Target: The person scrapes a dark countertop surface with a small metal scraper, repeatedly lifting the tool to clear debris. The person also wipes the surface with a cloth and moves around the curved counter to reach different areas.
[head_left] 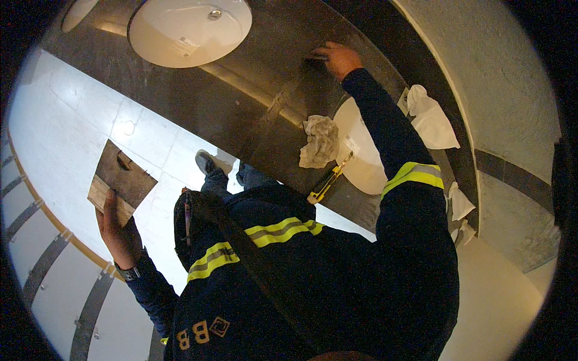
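My left hand (113,234) holds up a small square board (129,183) by its lower edge. The board is brownish-grey with a lighter strip, and a dark smear lies on its face. My right hand (342,59) reaches far out over a dark, glossy countertop (253,78). Its fingers are bent together low on the surface, by a dark patch, and look slightly blurred. A thin pale edge shows at the fingertips, too small to name. Below my right forearm lie a crumpled, stained cloth (320,141) and a yellow-and-black utility knife (328,182).
A white oval basin (189,36) is set in the counter at upper left; another basin (361,153) sits partly under my right arm. White wrappings (428,120) stand along the right wall side. A pale tiled floor (72,96) and grey-and-white panels (66,283) lie left.
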Motion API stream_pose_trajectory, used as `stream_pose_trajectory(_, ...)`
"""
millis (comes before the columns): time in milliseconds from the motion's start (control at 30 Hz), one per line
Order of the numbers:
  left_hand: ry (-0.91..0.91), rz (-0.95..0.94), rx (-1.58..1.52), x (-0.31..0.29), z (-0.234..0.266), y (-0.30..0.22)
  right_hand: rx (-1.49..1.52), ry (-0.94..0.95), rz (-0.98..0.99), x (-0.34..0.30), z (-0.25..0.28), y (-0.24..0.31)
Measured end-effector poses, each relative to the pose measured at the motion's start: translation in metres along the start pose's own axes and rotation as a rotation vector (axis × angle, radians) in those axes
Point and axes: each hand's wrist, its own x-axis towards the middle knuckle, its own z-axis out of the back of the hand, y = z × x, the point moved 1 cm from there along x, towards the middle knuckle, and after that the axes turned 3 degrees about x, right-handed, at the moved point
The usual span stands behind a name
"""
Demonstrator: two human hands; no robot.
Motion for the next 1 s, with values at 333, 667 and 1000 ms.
stream_pose_trajectory(333, -0.025, 0.004, 0.005, 0.0, -0.001, -0.002, -0.064, 0.097, 0.036, -0.016, -0.003, 0.002)
stream_pose_trajectory(667, -0.014, 0.009, 0.101, 0.002, 0.002, -0.011, -0.006, 0.076, 0.047, -0.032, -0.009, 0.034)
stream_pose_trajectory(1000, -0.011, 0.054, 0.045, 0.002, 0.002, -0.014, 0.036, 0.051, 0.03, -0.038, 0.004, 0.068)
